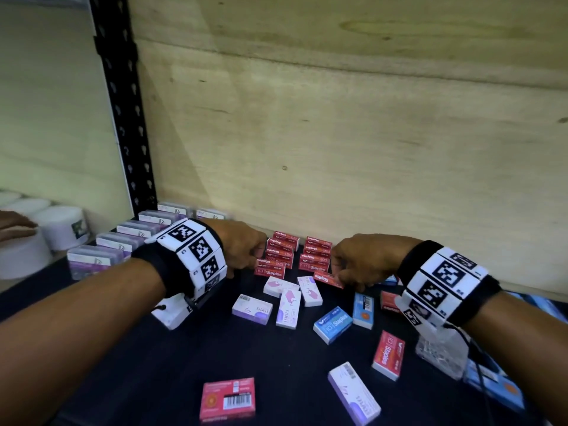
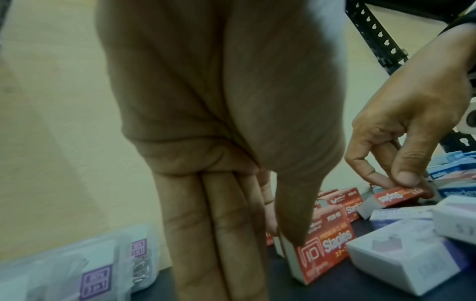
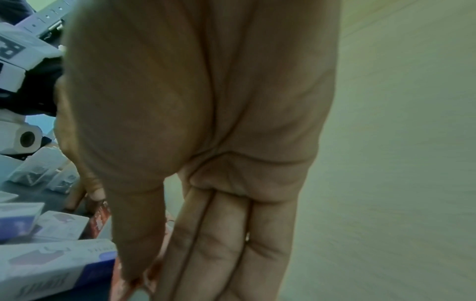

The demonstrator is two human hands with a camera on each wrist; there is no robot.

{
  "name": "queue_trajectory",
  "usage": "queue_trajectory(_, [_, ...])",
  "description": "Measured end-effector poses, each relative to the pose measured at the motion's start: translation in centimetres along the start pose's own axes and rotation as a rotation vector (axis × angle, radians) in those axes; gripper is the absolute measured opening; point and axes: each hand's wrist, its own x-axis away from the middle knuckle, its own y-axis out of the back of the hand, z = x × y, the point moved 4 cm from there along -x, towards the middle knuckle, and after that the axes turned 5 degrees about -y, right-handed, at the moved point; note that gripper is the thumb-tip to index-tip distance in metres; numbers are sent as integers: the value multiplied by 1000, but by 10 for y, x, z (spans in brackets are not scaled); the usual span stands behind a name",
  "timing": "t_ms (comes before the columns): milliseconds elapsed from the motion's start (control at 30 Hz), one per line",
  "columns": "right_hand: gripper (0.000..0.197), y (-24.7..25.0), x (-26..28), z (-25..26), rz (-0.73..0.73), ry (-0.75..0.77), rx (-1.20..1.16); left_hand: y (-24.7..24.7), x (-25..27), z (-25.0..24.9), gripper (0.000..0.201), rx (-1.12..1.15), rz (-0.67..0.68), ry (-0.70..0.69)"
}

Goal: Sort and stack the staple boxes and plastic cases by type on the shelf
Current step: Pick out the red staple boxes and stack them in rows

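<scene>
Two rows of red staple boxes (image 1: 315, 256) stand against the back panel. My left hand (image 1: 259, 260) is at the left row and pinches the left end of its front red box (image 2: 327, 250) between thumb and index finger, other fingers straight down. My right hand (image 1: 338, 279) pinches a tilted red staple box (image 1: 327, 278) with thumb and fingers, just in front of the right row; the left wrist view shows this red box (image 2: 401, 195) lifted at one end. Clear plastic cases (image 1: 123, 241) with purple labels line the left side.
Loose white-purple boxes (image 1: 252, 309), blue boxes (image 1: 332, 325) and red boxes (image 1: 388, 355) lie scattered on the dark shelf (image 1: 184, 364). A clear case (image 1: 439, 352) sits under my right wrist. Blue boxes (image 1: 491, 385) lie at the right edge. A black upright (image 1: 123, 103) and white tubs (image 1: 61, 226) stand left.
</scene>
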Motion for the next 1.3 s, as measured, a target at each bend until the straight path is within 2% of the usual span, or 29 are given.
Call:
queue_trajectory(233, [27, -1, -1, -1, 8, -27, -1, 1, -1, -3, 19, -14, -7, 1])
queue_trajectory(433, [14, -1, -2, 0, -20, -4, 22, -1, 2, -4, 18, -13, -29, -12])
queue_trajectory(633, [18, -2, 0, -1, 31, 3, -141, 2, 3, -12, 33, -115, -48, -29])
queue_trajectory(967, [13, -1, -4, 11, 41, 13, -149, 4, 5, -18, 44, -199, -36, -38])
queue_trajectory(1167, [16, -1, -2, 14, 33, -2, -114, 3, 6, -20, 44, -199, -28, -30])
queue_trajectory(1300, [21, -2, 0, 12, 30, -17, -119, 2, 9, -14, 36, -103, -17, -26])
